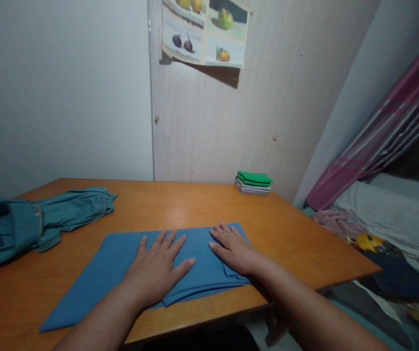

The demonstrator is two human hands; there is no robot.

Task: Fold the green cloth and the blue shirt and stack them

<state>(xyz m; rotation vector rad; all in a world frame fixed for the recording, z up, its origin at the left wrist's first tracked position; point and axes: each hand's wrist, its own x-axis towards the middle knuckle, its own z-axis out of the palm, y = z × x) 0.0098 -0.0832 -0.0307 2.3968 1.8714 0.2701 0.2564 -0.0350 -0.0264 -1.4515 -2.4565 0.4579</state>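
A blue cloth (100,278) lies partly folded along the front of the wooden table, with layered edges toward me and a pointed corner at the front left. My left hand (158,270) rests flat on its middle, fingers spread. Further right, my right hand (233,248) also lies palm down on the cloth, near its right edge, with the fingers stretched out. Neither hand grasps anything. The hands and forearms cover parts of the cloth.
A crumpled teal garment (74,209) lies on the left of the table (297,239). At the back right sits a stack of folded cloths (254,183), green on top. A bed with bedding (395,214) and a pink curtain (370,131) stand to the right.
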